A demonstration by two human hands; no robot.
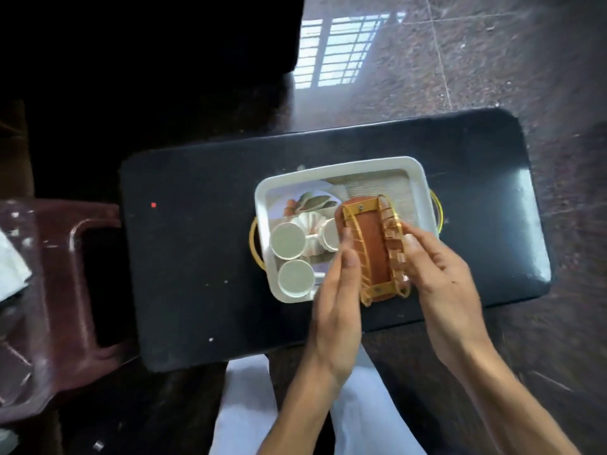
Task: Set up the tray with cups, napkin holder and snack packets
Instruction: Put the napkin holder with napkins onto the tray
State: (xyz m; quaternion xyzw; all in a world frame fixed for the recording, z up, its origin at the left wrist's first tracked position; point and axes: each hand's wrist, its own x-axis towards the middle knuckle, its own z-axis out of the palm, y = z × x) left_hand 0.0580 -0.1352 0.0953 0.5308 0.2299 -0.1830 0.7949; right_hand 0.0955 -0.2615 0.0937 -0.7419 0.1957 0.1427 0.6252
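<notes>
Both hands clamp the napkin holder point(372, 249) between them: the left hand point(338, 310) lies flat along its left side, fingers straight, and the right hand point(440, 274) curls over its right side. The holder sits over the right half of the tray point(417, 165), its long axis running from the person outward, leaning slightly left at the far end. It has arched golden openwork sides and a reddish-brown base. The tray is white, rectangular with rounded corners and thin golden loop handles, on a glossy black worktop point(197, 224). Three white cups point(288, 240) stand in its left half; the one nearest the holder is partly hidden, and the tray's printed picture is hard to make out.
</notes>
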